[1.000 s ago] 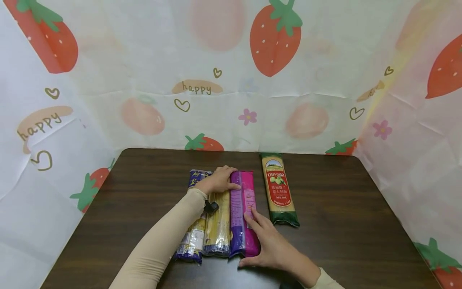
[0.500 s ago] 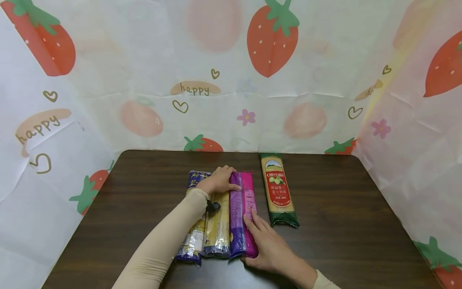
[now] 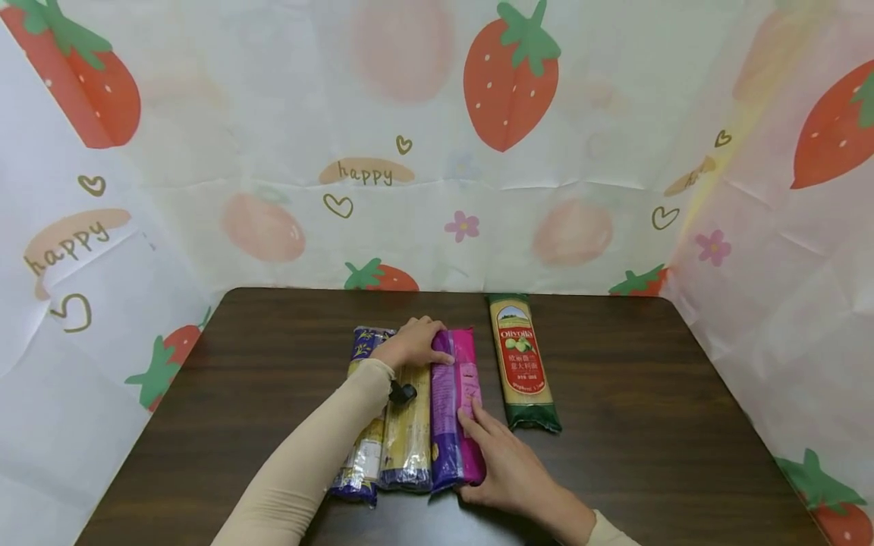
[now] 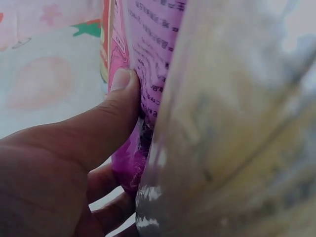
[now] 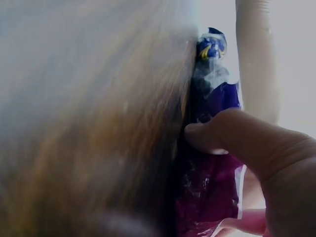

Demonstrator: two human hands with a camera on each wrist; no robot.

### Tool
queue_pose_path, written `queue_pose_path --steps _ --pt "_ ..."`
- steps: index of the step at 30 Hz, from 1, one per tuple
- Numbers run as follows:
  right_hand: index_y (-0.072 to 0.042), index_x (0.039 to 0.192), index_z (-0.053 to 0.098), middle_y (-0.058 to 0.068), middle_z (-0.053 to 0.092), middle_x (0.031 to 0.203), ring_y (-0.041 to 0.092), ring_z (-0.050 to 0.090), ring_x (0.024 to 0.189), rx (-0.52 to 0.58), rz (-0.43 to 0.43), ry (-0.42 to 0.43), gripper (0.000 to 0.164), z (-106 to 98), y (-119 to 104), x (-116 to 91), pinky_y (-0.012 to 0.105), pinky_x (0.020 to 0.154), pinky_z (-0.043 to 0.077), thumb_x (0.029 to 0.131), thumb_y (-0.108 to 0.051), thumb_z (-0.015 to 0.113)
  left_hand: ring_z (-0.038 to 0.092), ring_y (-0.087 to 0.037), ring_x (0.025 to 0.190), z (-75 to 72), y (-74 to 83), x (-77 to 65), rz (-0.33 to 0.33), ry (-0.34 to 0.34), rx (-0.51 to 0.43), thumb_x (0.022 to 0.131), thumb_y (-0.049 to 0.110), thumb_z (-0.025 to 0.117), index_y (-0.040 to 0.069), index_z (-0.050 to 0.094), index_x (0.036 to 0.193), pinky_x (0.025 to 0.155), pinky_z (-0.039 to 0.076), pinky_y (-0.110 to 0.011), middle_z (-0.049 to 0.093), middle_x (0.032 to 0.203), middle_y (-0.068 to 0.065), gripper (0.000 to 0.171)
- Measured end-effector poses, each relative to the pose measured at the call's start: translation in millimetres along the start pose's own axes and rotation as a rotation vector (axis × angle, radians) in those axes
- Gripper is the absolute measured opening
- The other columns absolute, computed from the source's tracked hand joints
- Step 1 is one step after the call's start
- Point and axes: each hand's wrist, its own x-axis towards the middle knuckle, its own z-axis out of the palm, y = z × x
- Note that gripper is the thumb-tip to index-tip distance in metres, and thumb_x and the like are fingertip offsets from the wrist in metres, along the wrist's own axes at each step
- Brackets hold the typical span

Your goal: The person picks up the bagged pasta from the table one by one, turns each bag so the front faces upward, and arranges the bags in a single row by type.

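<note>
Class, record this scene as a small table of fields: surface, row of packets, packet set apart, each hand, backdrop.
Surface: dark brown wood-grain table
Row, left to right: blue-and-yellow plastic packet; yellow plastic packet with blue end; purple-and-pink plastic packet
Set apart: gold packet with red label and green ends, right of the row
Left hand: grips the purple-and-pink packet's far end
Right hand: holds its near end and right side
Backdrop: white strawberry-print sheet

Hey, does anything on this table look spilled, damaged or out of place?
Only the green-ended spaghetti pack stands out: it lies apart at the back edge of the table, while the purple pack and two gold packs lie side by side. No spill or tear shows, though a sleeve hides parts.
</note>
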Motion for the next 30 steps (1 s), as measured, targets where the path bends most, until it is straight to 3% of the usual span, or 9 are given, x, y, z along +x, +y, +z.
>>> queue_pose_path --steps 10,17,23,30 --pt "-0.004 0.163 0.044 0.028 0.033 0.17 0.048 0.048 0.146 0.093 0.029 -0.017 0.113 -4.0 4.2 1.1 0.062 0.105 0.054 0.069 -0.035 0.098 0.05 -0.035 0.133 0.7 -2.4 1.2 0.026 0.02 -0.023 0.099 0.043 0.079 0.003 0.057 0.15 0.118 0.041 -0.053 0.059 0.143 -0.017 0.068" --pt "-0.004 0.164 0.042 0.027 0.03 0.171 0.047 0.042 0.15 0.173 0.025 -0.024 0.109 -10.1 5.5 0.4 0.06 0.112 0.049 0.073 -0.029 0.096 0.051 -0.033 0.131 -0.9 -4.3 2.8 0.051 0.033 -0.08 0.098 0.042 0.081 0.001 0.058 0.148 0.113 0.047 -0.051 0.06 0.139 -0.016 0.069" --pt "-0.006 0.165 0.043 0.024 0.03 0.172 0.044 0.042 0.151 0.26 0.023 -0.012 0.106 -15.6 8.8 -2.2 0.06 0.114 0.047 0.076 -0.027 0.096 0.058 -0.03 0.118 -3.5 -5.3 2.9 0.091 0.053 -0.156 0.097 0.038 0.083 -0.001 0.058 0.147 0.103 0.054 -0.046 0.06 0.132 -0.016 0.067" --pt "-0.007 0.166 0.042 0.021 0.032 0.172 0.042 0.043 0.151 0.308 -0.027 0.026 0.104 -19.1 15.3 -7.4 0.052 0.113 0.049 0.079 -0.026 0.096 0.061 -0.026 0.108 -4.9 -7.4 1.1 0.097 0.084 -0.207 0.097 0.041 0.082 0.001 0.058 0.146 0.098 0.056 -0.044 0.059 0.129 -0.016 0.068"
